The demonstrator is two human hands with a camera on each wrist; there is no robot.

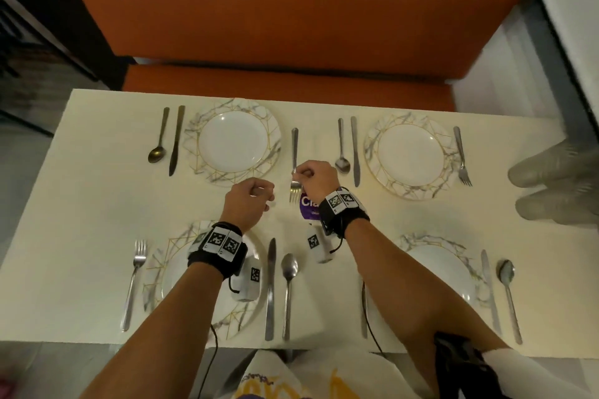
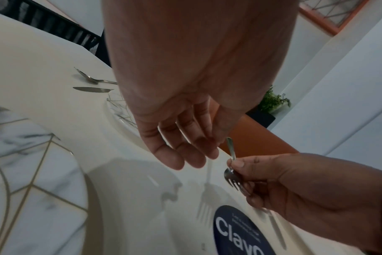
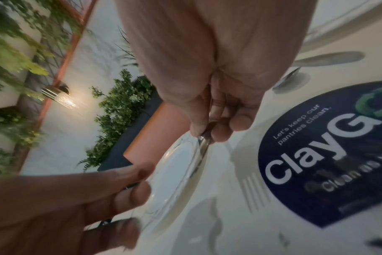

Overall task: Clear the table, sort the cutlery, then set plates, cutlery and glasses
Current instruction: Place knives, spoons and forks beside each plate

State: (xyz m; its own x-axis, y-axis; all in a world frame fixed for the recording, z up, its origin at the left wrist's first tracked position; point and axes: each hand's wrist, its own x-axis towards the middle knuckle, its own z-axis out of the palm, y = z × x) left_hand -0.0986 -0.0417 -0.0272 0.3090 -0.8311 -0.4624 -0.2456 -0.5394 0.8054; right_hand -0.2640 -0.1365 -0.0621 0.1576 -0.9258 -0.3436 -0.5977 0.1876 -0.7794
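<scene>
My right hand (image 1: 311, 178) pinches a steel fork (image 1: 294, 152) at its neck, tines toward me, just right of the far left plate (image 1: 231, 142). In the left wrist view the fork (image 2: 232, 153) hangs a little above the table and casts a shadow on it. My left hand (image 1: 249, 201) hovers close by to the left, its fingers (image 2: 185, 151) relaxed and holding nothing. Three more marble-rimmed plates stand at the far right (image 1: 410, 155), near left (image 1: 171, 272) and near right (image 1: 437, 262). Each has cutlery beside it.
A round purple sticker (image 1: 306, 207) lies on the cream table (image 1: 81, 204) under my right wrist. Two blurred translucent shapes (image 1: 557, 185), perhaps glasses, sit at the right edge. An orange bench (image 1: 291, 26) runs behind the table. Wrist-camera cables hang over the near edge.
</scene>
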